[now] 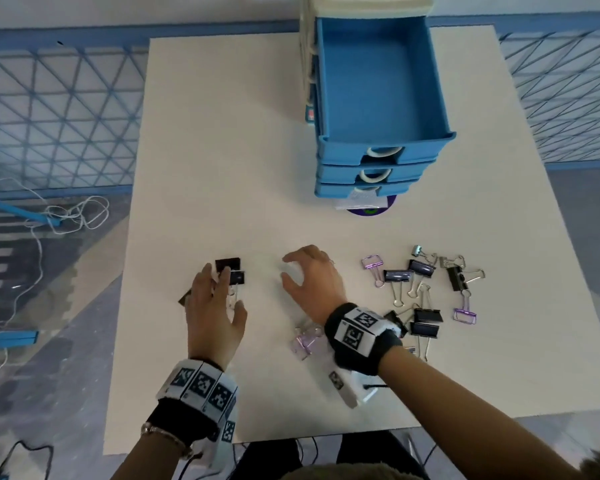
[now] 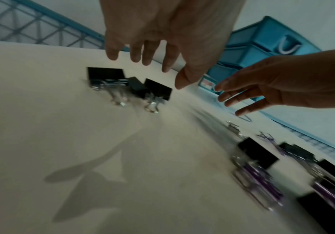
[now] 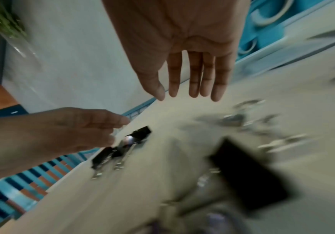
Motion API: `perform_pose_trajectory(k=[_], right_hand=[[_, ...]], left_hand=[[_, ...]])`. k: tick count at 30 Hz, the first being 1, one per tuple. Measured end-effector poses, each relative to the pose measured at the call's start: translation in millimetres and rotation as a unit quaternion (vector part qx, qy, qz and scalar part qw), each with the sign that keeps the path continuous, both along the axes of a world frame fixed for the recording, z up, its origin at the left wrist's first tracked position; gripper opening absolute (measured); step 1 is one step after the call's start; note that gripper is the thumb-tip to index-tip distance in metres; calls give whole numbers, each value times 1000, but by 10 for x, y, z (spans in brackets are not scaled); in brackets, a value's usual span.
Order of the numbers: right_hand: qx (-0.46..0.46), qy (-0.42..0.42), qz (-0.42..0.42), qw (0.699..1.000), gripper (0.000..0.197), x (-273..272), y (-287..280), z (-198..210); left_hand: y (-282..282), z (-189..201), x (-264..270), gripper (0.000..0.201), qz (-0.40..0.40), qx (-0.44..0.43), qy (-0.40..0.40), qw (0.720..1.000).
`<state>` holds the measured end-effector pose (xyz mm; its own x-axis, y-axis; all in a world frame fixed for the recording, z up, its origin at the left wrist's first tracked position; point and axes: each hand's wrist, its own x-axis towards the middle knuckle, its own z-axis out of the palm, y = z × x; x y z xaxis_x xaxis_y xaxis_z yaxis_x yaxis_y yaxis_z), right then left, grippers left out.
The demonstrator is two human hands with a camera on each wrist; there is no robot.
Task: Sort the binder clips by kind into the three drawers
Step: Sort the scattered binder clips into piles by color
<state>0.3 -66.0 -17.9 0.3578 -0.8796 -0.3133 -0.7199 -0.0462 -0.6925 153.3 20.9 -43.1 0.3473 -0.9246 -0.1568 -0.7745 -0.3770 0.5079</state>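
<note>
Three black binder clips (image 1: 237, 277) lie together at the table's left, and my left hand (image 1: 219, 296) hovers over them with fingers straight, holding nothing. The left wrist view shows these black clips (image 2: 106, 76) on the table below my left hand's fingertips (image 2: 142, 57), apart from them. My right hand (image 1: 305, 271) hangs mid-table, fingers relaxed and spread, empty; the right wrist view shows its palm (image 3: 192, 63) bare. A mixed pile of black clips (image 1: 426, 315), purple wire clips (image 1: 465, 313) and a small silver clip (image 1: 418, 251) lies at the right. The blue top drawer (image 1: 378, 81) is pulled out and empty.
The two lower drawers (image 1: 371, 174) of the blue unit are shut, and a purple disc (image 1: 371, 211) pokes out below them. A pale purple clip (image 1: 305, 339) lies by my right wrist. The cream table (image 1: 222, 168) ends near my body; cables lie on the floor at the left.
</note>
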Motion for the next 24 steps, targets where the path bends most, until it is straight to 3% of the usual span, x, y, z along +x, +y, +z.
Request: perform_pose_trajectory(k=[6,11,15,20,24], right_hand=[[-69,78,-59,993,21,-1194,-236,4],[-78,160,-31,984,26,-1842,-307,-10],[-77,198,31,977,34,-1984,-353,-41],[-67,235,101,964,39,-1962,-411,-91],[-65,236,86,966,34,-1939,-403,-201]], left_hand=[[-215,156,-731,44,-95,-25,71,993],[-542,254,-1389,42,-190,20,93,977],[-780,258,-1807,42,-248,57,65,965],[-955,167,-2127,40,-289,98,-54,951],[-963,69,-2223,38,-293,127,-122,940]])
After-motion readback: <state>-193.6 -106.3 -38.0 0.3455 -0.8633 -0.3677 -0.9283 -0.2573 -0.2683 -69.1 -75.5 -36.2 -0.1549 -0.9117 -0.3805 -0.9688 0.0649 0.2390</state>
